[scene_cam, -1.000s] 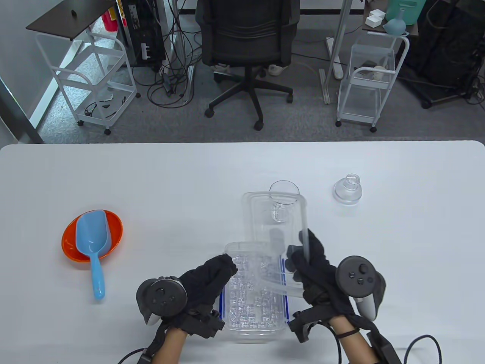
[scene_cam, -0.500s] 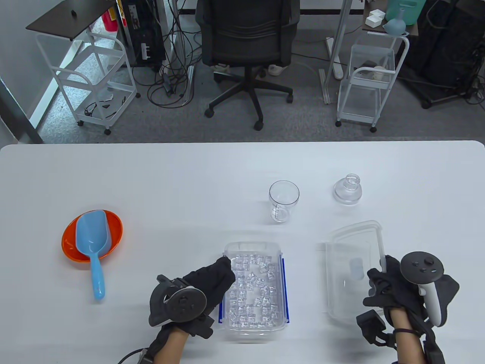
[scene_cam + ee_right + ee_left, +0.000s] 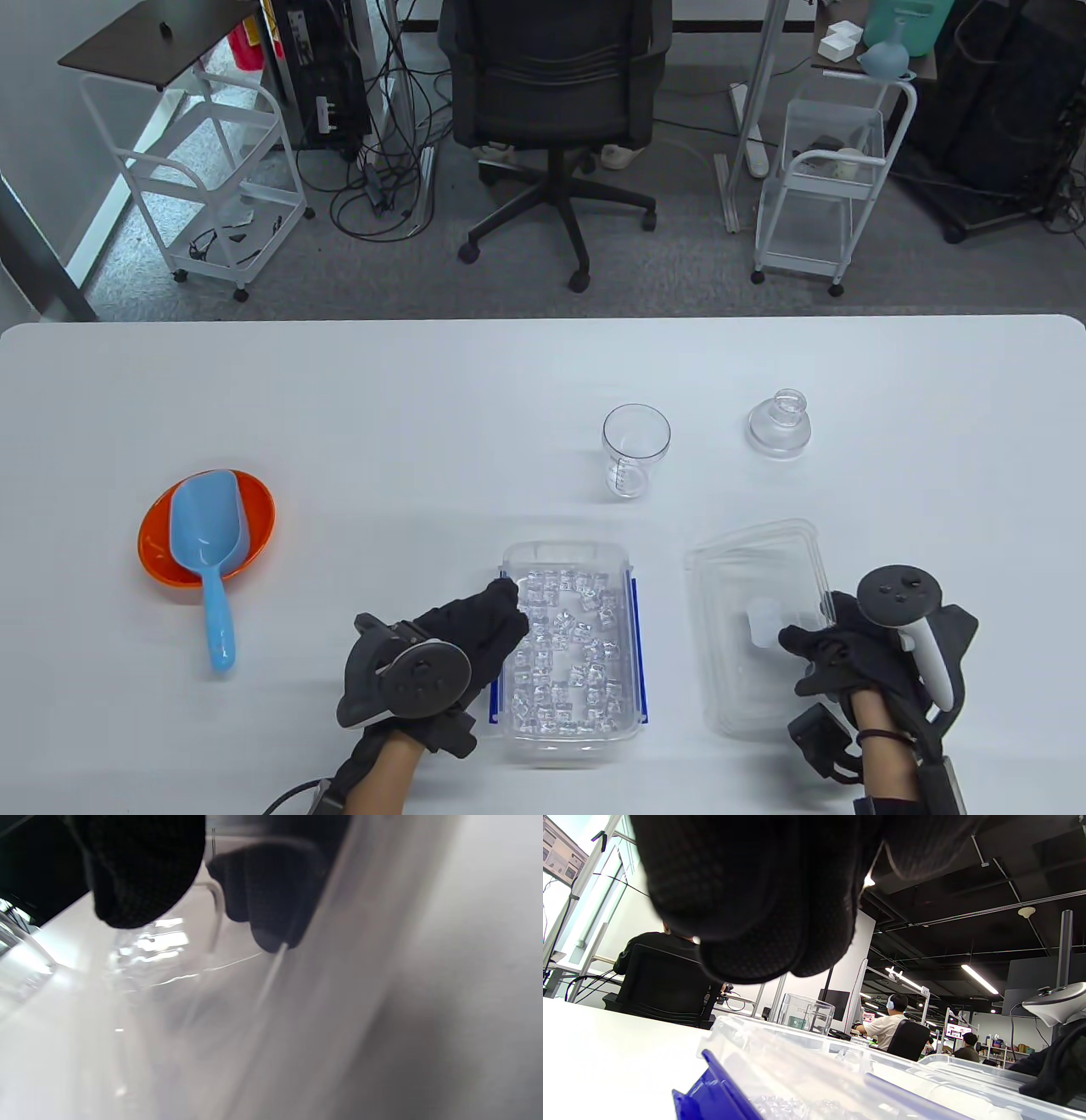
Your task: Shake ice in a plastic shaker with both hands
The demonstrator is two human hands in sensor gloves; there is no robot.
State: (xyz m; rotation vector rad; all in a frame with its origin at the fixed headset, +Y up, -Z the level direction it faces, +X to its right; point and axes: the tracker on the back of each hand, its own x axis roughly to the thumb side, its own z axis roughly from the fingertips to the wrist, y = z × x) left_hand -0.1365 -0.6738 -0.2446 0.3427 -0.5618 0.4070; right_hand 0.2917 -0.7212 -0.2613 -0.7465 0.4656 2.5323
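Observation:
The clear shaker cup (image 3: pixel 636 448) stands upright and empty mid-table; it also shows in the left wrist view (image 3: pixel 806 1013). Its clear cap (image 3: pixel 778 424) sits to the right, apart. An open clear ice box (image 3: pixel 564 550) with blue clasps (image 3: pixel 712 1090) holds several ice cubes (image 3: pixel 564 662) at the front. My left hand (image 3: pixel 501 607) rests its fingers (image 3: pixel 763 899) on the box's left rim. My right hand (image 3: pixel 806 641) grips the right edge of the clear box lid (image 3: pixel 747 611), which lies low over the table right of the box. In the right wrist view my fingers (image 3: pixel 140 870) pinch the lid (image 3: pixel 297 1005).
A blue scoop (image 3: pixel 208 543) lies in an orange bowl (image 3: pixel 259 501) at the left of the white table (image 3: pixel 424 399). An office chair and wire carts stand beyond the table's far edge.
My right hand lifted the lid off the ice box, carried it to the right and lowered it beside the box. The ice is now uncovered. My left hand stayed on the box's left rim.

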